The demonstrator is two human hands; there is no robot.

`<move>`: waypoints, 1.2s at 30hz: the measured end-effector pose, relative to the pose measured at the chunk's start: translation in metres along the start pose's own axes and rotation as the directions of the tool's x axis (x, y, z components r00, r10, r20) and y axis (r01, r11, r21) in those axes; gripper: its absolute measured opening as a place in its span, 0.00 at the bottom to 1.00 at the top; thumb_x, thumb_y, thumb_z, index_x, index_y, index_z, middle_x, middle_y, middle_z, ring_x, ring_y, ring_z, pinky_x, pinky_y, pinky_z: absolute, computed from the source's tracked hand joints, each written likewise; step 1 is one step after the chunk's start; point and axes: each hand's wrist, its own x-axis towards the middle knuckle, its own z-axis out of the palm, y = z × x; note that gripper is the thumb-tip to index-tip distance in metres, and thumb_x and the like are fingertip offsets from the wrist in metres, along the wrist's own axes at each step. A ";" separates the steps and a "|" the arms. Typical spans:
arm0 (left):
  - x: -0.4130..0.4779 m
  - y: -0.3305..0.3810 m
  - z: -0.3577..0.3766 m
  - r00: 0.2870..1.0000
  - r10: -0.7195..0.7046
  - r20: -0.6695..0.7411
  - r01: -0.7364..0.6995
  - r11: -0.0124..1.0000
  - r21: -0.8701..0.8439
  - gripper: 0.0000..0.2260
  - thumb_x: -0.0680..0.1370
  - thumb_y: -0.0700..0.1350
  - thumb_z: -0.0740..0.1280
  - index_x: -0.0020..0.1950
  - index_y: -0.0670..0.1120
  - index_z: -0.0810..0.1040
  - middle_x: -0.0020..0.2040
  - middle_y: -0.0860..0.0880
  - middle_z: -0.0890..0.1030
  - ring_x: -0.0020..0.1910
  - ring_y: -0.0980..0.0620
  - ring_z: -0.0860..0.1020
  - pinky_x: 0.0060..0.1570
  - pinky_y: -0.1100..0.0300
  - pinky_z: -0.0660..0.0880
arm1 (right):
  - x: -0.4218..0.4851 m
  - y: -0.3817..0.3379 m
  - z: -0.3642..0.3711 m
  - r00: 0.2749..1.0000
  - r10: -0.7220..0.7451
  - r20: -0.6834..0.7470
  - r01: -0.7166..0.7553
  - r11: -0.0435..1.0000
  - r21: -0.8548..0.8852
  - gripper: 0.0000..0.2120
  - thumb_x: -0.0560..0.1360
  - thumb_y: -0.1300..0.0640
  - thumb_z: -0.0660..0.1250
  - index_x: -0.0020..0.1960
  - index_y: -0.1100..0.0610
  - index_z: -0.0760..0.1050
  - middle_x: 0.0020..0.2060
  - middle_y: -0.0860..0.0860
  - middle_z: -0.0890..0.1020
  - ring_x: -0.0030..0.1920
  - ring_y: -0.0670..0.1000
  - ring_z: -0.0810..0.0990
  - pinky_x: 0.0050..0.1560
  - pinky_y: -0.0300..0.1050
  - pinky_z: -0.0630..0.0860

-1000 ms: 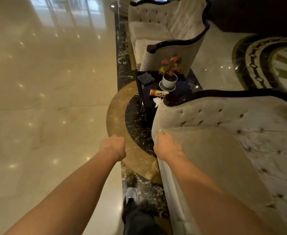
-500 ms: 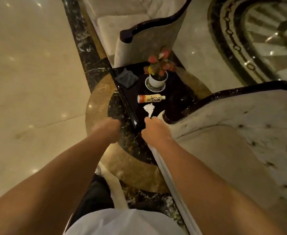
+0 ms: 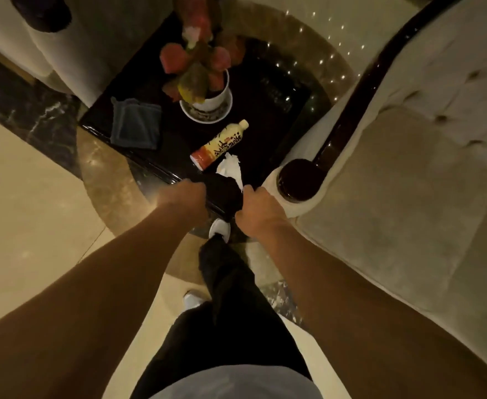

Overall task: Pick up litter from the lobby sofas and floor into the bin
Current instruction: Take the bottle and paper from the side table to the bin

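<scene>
A crumpled white tissue lies near the front corner of the glossy black side table. Beside it a plastic bottle with a yellow and orange label lies on its side. My right hand hovers at that corner with fingers curled. The tissue's near tip reaches its knuckles, and whether it grips the tissue is hidden. My left hand is a closed fist at the table's front edge, with nothing seen in it.
On the table stand a white pot with a red-leaved plant and a folded dark cloth. A cream tufted sofa with a dark wooden arm is at the right, another sofa at the upper left. My legs and white shoes are below.
I have walked up to the side table and now look straight down on it. Both hands have come forward from beside the sofa to the table's front edge, the right one reaching the tissue.
</scene>
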 end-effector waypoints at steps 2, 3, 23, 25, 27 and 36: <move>0.051 -0.002 -0.001 1.000 -0.011 0.028 0.011 1.000 -0.001 0.18 0.70 0.44 0.68 0.60 0.47 0.74 0.50 0.45 0.77 0.47 0.45 0.77 0.45 0.49 0.79 | 0.053 0.001 0.012 0.999 0.015 0.037 -0.016 0.999 0.028 0.23 0.76 0.53 0.65 0.67 0.57 0.63 0.61 0.60 0.71 0.59 0.61 0.74 0.52 0.51 0.74; 0.080 -0.002 -0.003 1.000 -0.019 0.023 0.019 1.000 -0.008 0.19 0.70 0.45 0.69 0.61 0.46 0.73 0.50 0.45 0.76 0.47 0.45 0.77 0.45 0.50 0.78 | 0.082 0.002 0.017 0.999 0.026 0.033 -0.027 0.999 0.045 0.23 0.76 0.53 0.65 0.67 0.56 0.63 0.61 0.60 0.71 0.59 0.62 0.74 0.51 0.52 0.74; 0.289 -0.057 0.037 0.930 -0.037 0.366 0.211 0.869 -0.448 0.31 0.67 0.53 0.74 0.63 0.45 0.65 0.56 0.45 0.74 0.53 0.43 0.76 0.41 0.51 0.79 | 0.259 -0.026 0.117 0.941 0.338 -0.036 -0.318 0.913 0.256 0.13 0.74 0.67 0.64 0.57 0.61 0.73 0.57 0.61 0.73 0.55 0.63 0.75 0.52 0.53 0.75; 0.263 -0.061 0.018 0.912 -0.026 0.409 0.259 0.809 -0.527 0.26 0.66 0.54 0.74 0.58 0.45 0.69 0.49 0.45 0.76 0.47 0.44 0.77 0.37 0.52 0.80 | 0.230 -0.044 0.103 0.917 0.394 -0.061 -0.357 0.880 0.314 0.12 0.74 0.65 0.65 0.57 0.61 0.73 0.57 0.61 0.73 0.55 0.63 0.76 0.51 0.51 0.74; 0.233 -0.064 -0.002 0.899 -0.016 0.438 0.295 0.762 -0.576 0.23 0.64 0.53 0.74 0.52 0.46 0.70 0.43 0.45 0.75 0.41 0.45 0.77 0.31 0.55 0.78 | 0.201 -0.067 0.086 0.888 0.454 -0.074 -0.390 0.829 0.401 0.13 0.74 0.64 0.65 0.58 0.61 0.73 0.57 0.61 0.74 0.55 0.62 0.76 0.51 0.51 0.74; 0.060 -0.082 -0.097 0.864 0.197 0.463 0.062 0.871 -0.487 0.28 0.65 0.52 0.73 0.62 0.47 0.70 0.49 0.43 0.75 0.44 0.44 0.76 0.32 0.55 0.77 | 0.032 -0.159 0.019 0.743 0.647 -0.171 -0.460 0.680 0.571 0.11 0.73 0.59 0.66 0.55 0.57 0.75 0.52 0.58 0.77 0.50 0.61 0.78 0.44 0.48 0.73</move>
